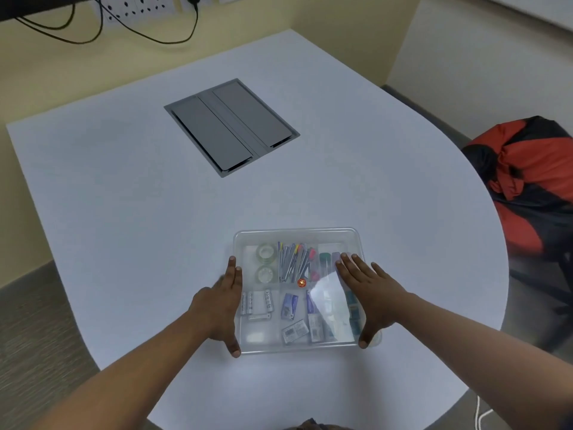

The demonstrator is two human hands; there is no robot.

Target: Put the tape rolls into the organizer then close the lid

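A clear plastic organizer [297,232] sits on the white table near me, with its transparent lid lying flat over it. Through the lid I see two clear tape rolls [266,262] in the far-left compartment, pens in the middle one, batteries and small packets nearer me. My left hand [220,308] lies along the organizer's left edge, fingers extended, thumb at the near-left corner. My right hand [369,293] rests flat on the lid's right side, fingers spread, thumb at the near-right corner.
A grey cable hatch [231,127] is set into the table [124,197] further back. A red and black bag [527,181] sits on a chair to the right. Wall sockets and black cables [139,23] hang beyond the far edge.
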